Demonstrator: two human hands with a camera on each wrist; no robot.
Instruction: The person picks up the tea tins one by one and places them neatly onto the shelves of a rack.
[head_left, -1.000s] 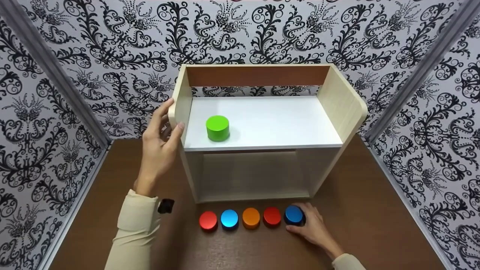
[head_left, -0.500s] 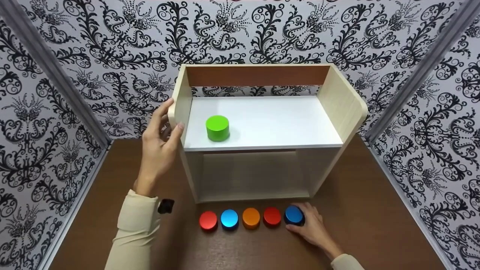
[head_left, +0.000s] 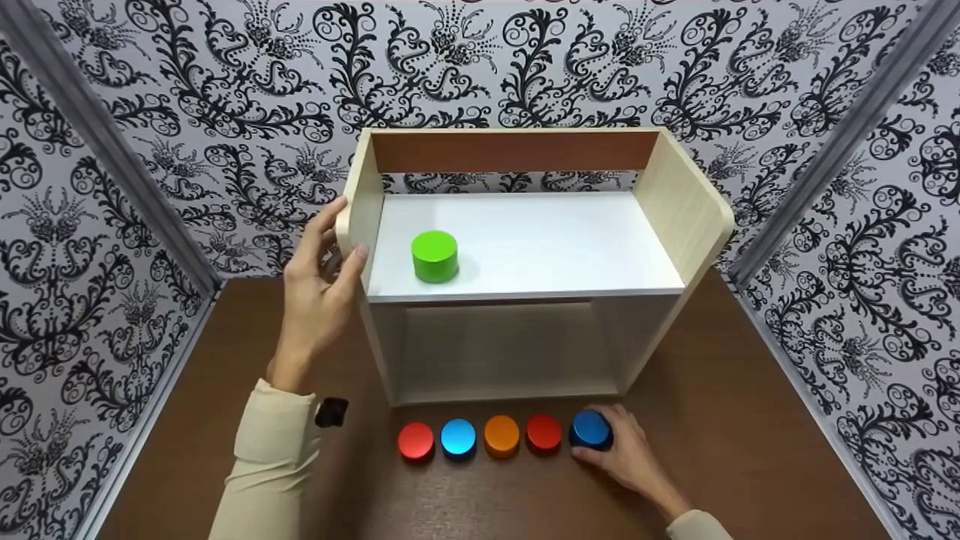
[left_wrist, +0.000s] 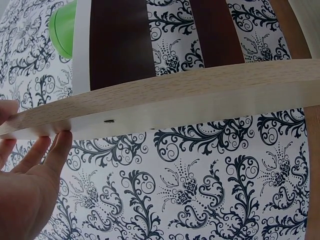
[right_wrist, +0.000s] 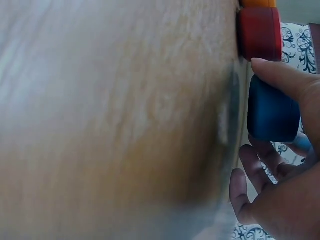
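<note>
My left hand [head_left: 315, 292] grips the front edge of the pale wooden shelf unit's [head_left: 694, 202] left side panel. In the left wrist view the thumb lies on one face of that panel [left_wrist: 165, 90], the fingers on the other. At the right end of a row on the table, my right hand [head_left: 630, 454] holds a dark blue round lidded container [head_left: 591, 428] between thumb and fingers. The right wrist view shows the same blue container [right_wrist: 272, 110] beside a red one [right_wrist: 260, 34], with a gap between them. Part of its far side is hidden by the hand.
Left of the blue container stand a dark red container [head_left: 543, 433], an orange one [head_left: 502, 436], a light blue one [head_left: 458, 438] and a bright red one [head_left: 415, 441]. A green container [head_left: 434, 256] sits on the white upper shelf [head_left: 547, 240]. Patterned walls [head_left: 480, 67] enclose the brown table [head_left: 750, 450].
The dark blue container and my right hand have shifted very slightly to the right, away from the dark red one. My left hand stays on the side panel.
</note>
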